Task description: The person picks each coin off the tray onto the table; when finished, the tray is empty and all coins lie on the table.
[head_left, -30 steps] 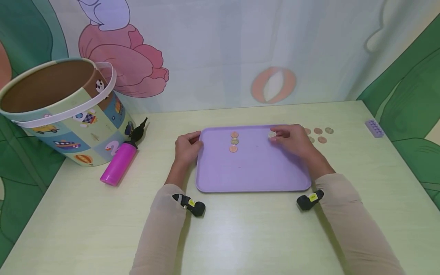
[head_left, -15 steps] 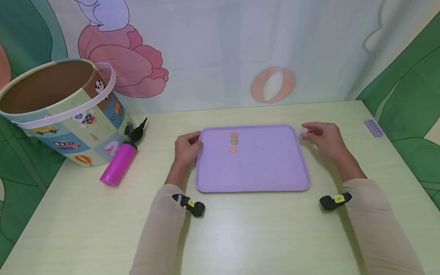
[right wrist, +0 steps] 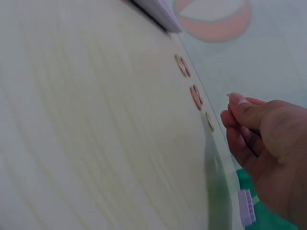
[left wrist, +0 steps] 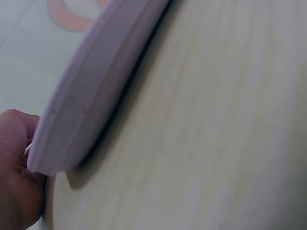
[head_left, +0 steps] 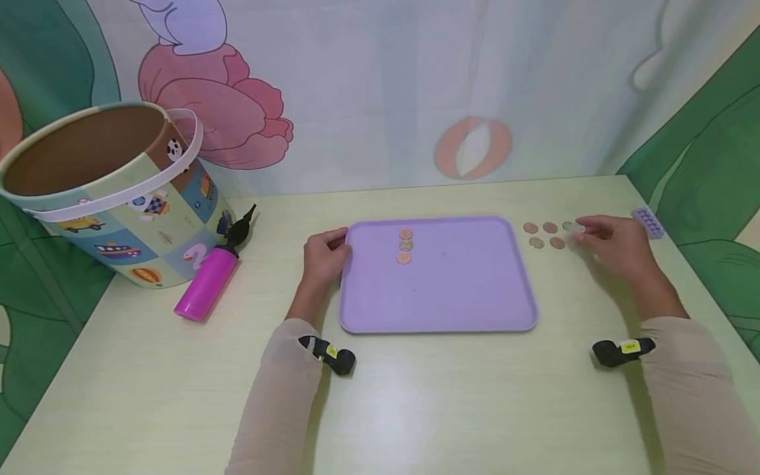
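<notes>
My left hand point(head_left: 324, 256) grips the left edge of a purple tray point(head_left: 463, 284) near its far corner; the left wrist view shows the fingers at the rim. Three coins lie in a column on the tray, one of them a copper coin point(head_left: 404, 258). My right hand point(head_left: 620, 245) pinches a silver coin point(head_left: 578, 227) between thumb and fingertips, just above the table. Beside it, to the right of the tray, lie several more coins, including a copper coin point(head_left: 557, 243) and a brass-coloured coin point(head_left: 536, 243). In the right wrist view the pinched coin is mostly hidden.
A patterned bucket point(head_left: 178, 244) with a white handle stands at the left. Against it leans a pink bottle point(head_left: 206, 284) with a black nozzle. A small purple studded block point(head_left: 648, 223) lies at the table's right edge. A printed curtain point(head_left: 368, 99) hangs behind.
My right hand, pinching the silver coin, has moved right from above the tray, past its edge, to the coins on the table. My left hand has stayed at the tray's edge.
</notes>
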Tool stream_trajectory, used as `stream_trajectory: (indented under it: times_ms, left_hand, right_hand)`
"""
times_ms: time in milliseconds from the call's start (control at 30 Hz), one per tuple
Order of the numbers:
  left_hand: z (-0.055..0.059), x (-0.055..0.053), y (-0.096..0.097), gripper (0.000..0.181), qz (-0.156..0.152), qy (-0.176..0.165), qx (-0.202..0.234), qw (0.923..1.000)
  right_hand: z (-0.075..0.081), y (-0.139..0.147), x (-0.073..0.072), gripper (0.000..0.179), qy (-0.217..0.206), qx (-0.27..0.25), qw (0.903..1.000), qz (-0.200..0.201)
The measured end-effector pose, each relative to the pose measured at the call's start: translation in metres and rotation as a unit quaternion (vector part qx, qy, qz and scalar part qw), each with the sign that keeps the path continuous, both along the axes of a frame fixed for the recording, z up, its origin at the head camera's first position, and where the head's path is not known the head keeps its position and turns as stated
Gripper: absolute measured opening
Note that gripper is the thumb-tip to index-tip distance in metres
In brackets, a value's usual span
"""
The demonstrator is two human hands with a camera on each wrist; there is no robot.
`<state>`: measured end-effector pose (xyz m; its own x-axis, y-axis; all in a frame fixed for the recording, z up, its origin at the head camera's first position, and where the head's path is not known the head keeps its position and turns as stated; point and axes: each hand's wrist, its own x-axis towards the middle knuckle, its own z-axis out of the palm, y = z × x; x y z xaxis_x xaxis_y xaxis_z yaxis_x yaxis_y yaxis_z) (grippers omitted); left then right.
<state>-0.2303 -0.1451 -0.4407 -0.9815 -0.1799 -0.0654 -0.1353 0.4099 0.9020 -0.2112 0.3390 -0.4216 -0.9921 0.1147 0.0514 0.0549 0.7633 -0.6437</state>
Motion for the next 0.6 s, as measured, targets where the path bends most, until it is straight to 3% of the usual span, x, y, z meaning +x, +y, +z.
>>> stream_trajectory:
  times_ms: [233,600]
  left_hand:
    - [-0.003,-0.001,-0.001,0.044,0.000,-0.001,-0.002,1.0000]
    - [-0.001,0.000,0.000,0.043,-0.002,0.001,-0.002,1.0000]
  right_hand:
    - [-0.009,0.018,0.004,0.039,-0.032,0.031,0.9990,-0.004]
    - [-0.016,0.018,-0.001,0.042,-0.038,0.050,0.9980,0.012]
